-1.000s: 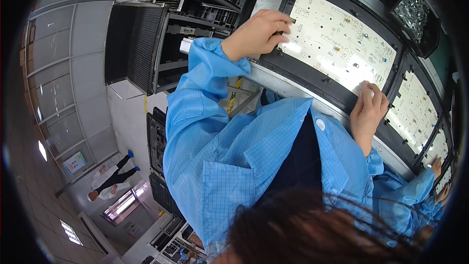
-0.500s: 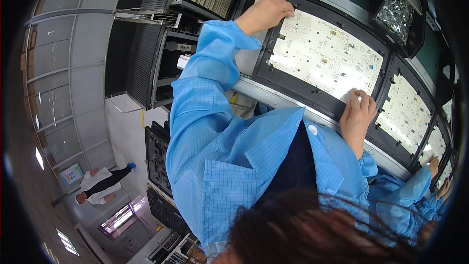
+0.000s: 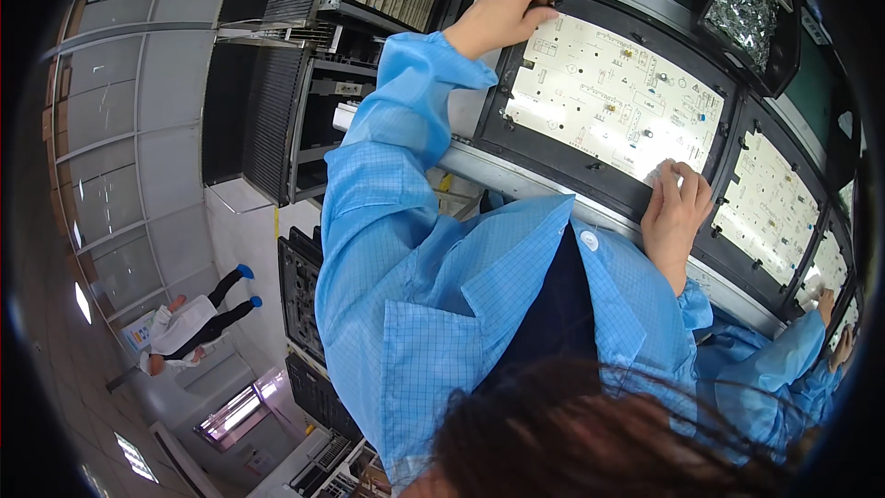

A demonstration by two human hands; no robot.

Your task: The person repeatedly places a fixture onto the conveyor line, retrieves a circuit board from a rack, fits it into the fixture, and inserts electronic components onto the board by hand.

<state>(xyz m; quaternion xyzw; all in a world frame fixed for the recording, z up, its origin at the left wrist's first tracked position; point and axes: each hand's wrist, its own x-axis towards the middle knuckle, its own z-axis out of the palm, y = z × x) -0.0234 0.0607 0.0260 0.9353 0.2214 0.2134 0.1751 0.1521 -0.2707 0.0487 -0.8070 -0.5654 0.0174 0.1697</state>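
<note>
Nearby, 2 more white boards (image 3: 763, 207) flank the held circuit board (image 3: 608, 97).

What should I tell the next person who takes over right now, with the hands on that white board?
Left hand: fingers curled over the far left corner of the white circuit board.
Right hand: fingertips pressed on the board's near right edge.
The board sits in a black carrier frame on the conveyor rail; a second board sits in the next frame along.
Done: both hands have hold of the board's opposite edges.
Left: the board is not lifted out; it lies flat in its frame.
</note>
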